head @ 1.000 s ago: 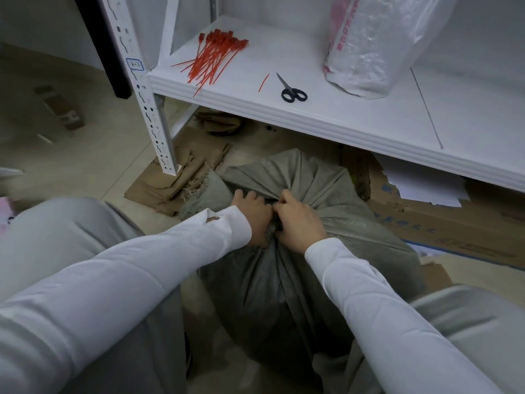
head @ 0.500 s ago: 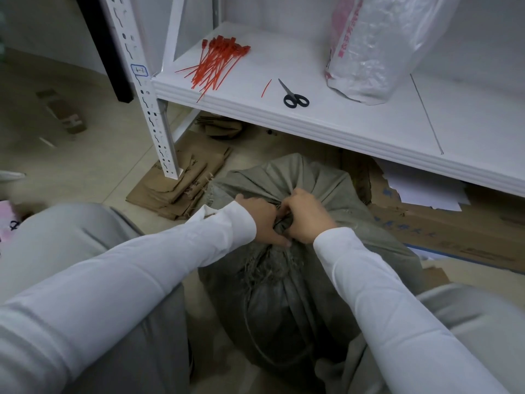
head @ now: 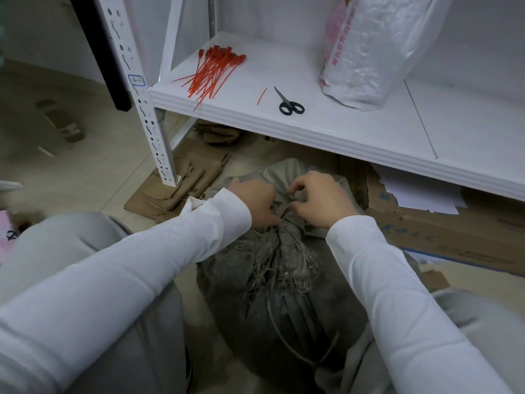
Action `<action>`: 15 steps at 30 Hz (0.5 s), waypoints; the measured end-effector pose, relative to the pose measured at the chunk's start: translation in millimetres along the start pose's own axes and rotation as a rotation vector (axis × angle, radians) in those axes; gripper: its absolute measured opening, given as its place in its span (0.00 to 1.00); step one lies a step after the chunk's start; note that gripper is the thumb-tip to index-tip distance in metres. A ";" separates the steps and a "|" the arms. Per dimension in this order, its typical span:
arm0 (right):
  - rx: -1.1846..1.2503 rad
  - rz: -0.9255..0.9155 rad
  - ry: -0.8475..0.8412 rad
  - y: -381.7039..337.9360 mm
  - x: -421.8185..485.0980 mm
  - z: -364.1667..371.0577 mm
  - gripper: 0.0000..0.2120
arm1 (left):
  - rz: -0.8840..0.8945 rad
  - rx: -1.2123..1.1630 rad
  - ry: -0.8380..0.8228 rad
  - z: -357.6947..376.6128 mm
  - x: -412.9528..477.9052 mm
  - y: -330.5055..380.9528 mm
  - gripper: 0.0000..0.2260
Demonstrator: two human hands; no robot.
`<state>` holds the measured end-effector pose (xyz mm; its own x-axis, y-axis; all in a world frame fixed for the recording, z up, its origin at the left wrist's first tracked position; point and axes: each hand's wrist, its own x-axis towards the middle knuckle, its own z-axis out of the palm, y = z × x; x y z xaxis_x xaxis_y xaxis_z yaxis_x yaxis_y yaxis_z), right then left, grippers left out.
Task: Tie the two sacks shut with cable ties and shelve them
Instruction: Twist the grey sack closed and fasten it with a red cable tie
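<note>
Sacks first: two in view. One grey woven sack point(head: 284, 308) sits on the floor at lower centre, between the person's knees, its mouth gathered into a bunched neck with frayed threads fanning out below. One white plastic sack point(head: 372, 49) stands upright on the white shelf point(head: 355, 137) at upper right, pink print down its side; what either sack holds cannot be seen.

Two hands at the grey neck. Left hand point(head: 252, 200) is wrapped around the left side of the bunch, fingers clenched on the fabric. Right hand point(head: 321, 197) rests just right of it, its fingers point(head: 295, 189) curled in and pinching at the gathered neck; whether a tie lies between them I cannot tell.

On the shelf: one pile of red cable ties point(head: 213, 72) at upper centre-left, too tangled to count, one stray red strip point(head: 262, 95) just beside, and one pair of black-handled scissors point(head: 289, 103) near it. Flattened cardboard point(head: 454, 237) lies under the shelf at right.
</note>
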<state>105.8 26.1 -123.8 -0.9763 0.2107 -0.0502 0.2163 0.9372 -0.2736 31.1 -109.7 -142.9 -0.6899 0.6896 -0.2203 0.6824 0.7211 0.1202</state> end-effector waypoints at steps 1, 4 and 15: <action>0.009 0.007 0.007 0.3 0.5 -0.7 0.11 | -0.003 -0.009 0.029 -3.1 0.7 -1.5 0.20; 0.056 -0.007 0.058 -5.0 2.4 -3.4 0.11 | -0.018 -0.032 0.153 -14.1 2.1 -8.4 0.17; 0.141 -0.152 0.259 -93.2 50.5 -28.7 0.13 | -0.103 -0.008 0.562 -66.2 11.3 -55.4 0.10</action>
<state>36.6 -42.6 -73.3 -0.9581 0.1521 0.2427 0.0472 0.9197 -0.3899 -30.5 -137.4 -88.0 -0.7768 0.5442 0.3168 0.6045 0.7854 0.1332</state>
